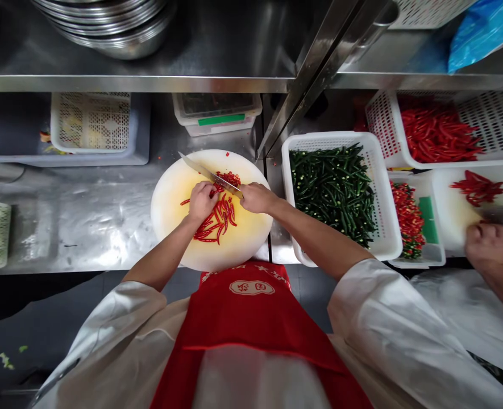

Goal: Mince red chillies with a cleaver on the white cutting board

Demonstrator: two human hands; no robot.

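Note:
My right hand is wrapped round the handle of a kitchen knife, whose blade points to the upper left over a round white cutting board. Just below the blade, my left hand has its fingers curled on red chili peppers, pressing them to the board. Several whole red chilies lie loose on the near side of that hand. Beyond the knife is a small heap of chopped red chili. The fingertips of my left hand are partly hidden.
Right of the board stands a white basket of green chilies; behind it is a basket of red chilies. A co-worker's hand is at another board on the far right. A steel shelf edge with stacked bowls overhangs the counter.

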